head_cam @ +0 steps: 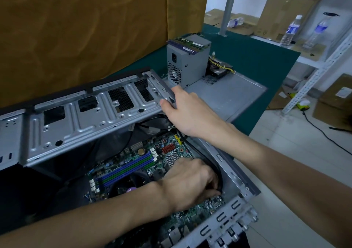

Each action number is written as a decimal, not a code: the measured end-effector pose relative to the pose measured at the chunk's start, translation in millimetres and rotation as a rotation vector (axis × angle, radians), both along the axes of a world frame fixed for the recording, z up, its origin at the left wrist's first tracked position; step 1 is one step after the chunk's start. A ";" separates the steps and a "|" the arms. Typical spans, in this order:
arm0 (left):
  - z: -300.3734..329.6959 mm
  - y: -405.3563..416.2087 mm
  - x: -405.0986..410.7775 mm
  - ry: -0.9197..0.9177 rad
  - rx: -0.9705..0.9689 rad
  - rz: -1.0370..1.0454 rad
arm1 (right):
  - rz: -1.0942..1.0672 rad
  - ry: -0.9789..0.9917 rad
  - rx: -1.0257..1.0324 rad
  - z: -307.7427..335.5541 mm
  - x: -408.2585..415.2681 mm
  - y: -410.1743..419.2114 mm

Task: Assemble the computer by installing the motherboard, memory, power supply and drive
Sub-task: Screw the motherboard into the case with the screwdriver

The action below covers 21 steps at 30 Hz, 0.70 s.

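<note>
The open grey computer case (76, 122) lies on the green mat. The green motherboard (133, 164), with blue and green memory slots, sits in its bottom. My left hand (190, 183) reaches into the case at the board's right edge, its fingers and thumb curled round the black cable (192, 148) that runs along the case wall. My right hand (182, 110) grips the far right corner of the raised metal drive frame. The power supply (186, 64) stands behind the case with memory sticks (190, 45) lying on top. The drive (221, 68) lies beside it among yellow and black wires.
A grey side panel (228, 93) lies flat under the power supply and drive. A brown curtain (85, 28) hangs behind the mat. Cardboard boxes (285, 9), water bottles (289, 30) and a white metal rack (314, 72) stand to the right, with a black cord (323, 133) on the floor.
</note>
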State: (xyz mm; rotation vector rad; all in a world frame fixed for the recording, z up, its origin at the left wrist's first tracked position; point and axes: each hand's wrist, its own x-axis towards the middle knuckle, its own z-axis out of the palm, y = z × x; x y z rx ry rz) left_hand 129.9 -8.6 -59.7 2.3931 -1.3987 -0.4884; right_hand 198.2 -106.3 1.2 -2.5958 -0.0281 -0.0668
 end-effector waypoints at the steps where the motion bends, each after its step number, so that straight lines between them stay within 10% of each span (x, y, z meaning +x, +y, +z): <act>1: 1.0 -0.2 -0.5 0.002 0.006 -0.002 | 0.004 -0.005 -0.012 0.2 -1.3 0.4; 13: 21.1 18.1 27.2 -0.138 0.088 -0.189 | -0.025 0.039 -0.215 1.1 -39.1 -4.9; 21: 49.6 80.8 44.8 -0.206 0.090 0.098 | 0.054 0.025 -0.201 16.0 -19.9 5.1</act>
